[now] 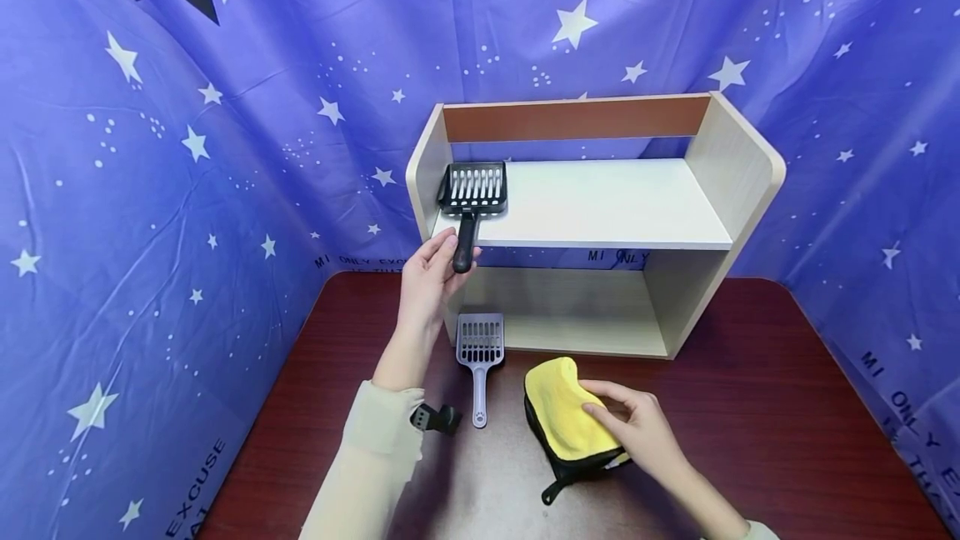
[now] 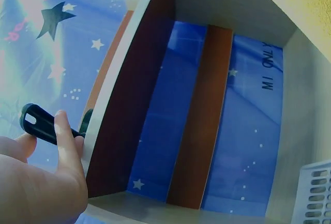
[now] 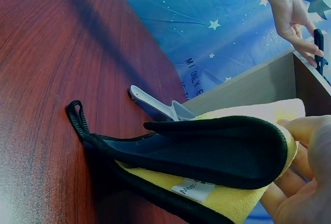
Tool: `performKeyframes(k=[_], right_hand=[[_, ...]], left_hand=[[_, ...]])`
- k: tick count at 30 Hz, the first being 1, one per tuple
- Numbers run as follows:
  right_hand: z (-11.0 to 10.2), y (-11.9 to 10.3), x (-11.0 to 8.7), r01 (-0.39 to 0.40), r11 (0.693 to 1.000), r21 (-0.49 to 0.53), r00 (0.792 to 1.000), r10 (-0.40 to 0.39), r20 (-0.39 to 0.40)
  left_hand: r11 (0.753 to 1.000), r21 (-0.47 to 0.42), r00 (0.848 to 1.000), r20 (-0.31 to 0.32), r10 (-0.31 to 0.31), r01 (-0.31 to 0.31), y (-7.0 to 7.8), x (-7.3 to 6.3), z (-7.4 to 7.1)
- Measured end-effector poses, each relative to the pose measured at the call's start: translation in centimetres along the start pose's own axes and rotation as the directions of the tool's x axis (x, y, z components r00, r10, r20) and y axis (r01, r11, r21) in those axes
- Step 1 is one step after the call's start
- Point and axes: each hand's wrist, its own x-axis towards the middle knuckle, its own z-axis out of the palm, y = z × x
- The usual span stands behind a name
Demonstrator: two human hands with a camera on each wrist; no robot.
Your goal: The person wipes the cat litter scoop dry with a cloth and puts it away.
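Observation:
My left hand pinches the handle of a black slotted litter scoop between thumb and fingers. The scoop's head overlaps the left end of the white upper shelf in the head view; in the left wrist view the shelf board mostly hides it. Over the table, my right hand grips the right side of a folded towel, yellow with a black underside and edging. A black hanging loop and a white label show on the towel in the right wrist view.
A grey slotted scoop with a paw print on its handle lies left of the towel, its head by the foot of the two-level wooden shelf. Dark red tabletop surrounds them. A blue star-patterned curtain hangs behind and at both sides.

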Motion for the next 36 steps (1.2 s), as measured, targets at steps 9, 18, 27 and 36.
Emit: performKeyframes(k=[9,18,27,36], right_hand=[[-0.4,0.6,-0.1,-0.038,0.999,-0.001,0.999,0.038,-0.011],[-0.9,0.8,-0.2,-0.051,0.999,0.0,0.999,0.051,-0.012],[-1.1,0.6,-0.3,-0.066,0.997,0.028,0.998,0.066,-0.007],[-1.1,0.3,-0.3,-0.05,0.999,0.017,0.999,0.05,-0.012]], left_hand=[[0.999,-0.04,0.999,0.044,-0.032,0.033,-0.3,-1.4,-1.3],[0.997,0.016,0.997,0.024,-0.075,0.075,-2.4,-2.6,-4.3],[0.987,0.093,0.991,-0.028,-0.132,0.134,-6.5,-3.1,-8.1],[0.963,0.182,0.98,-0.074,-0.187,0.198,-10.8,-3.6,-11.0]])
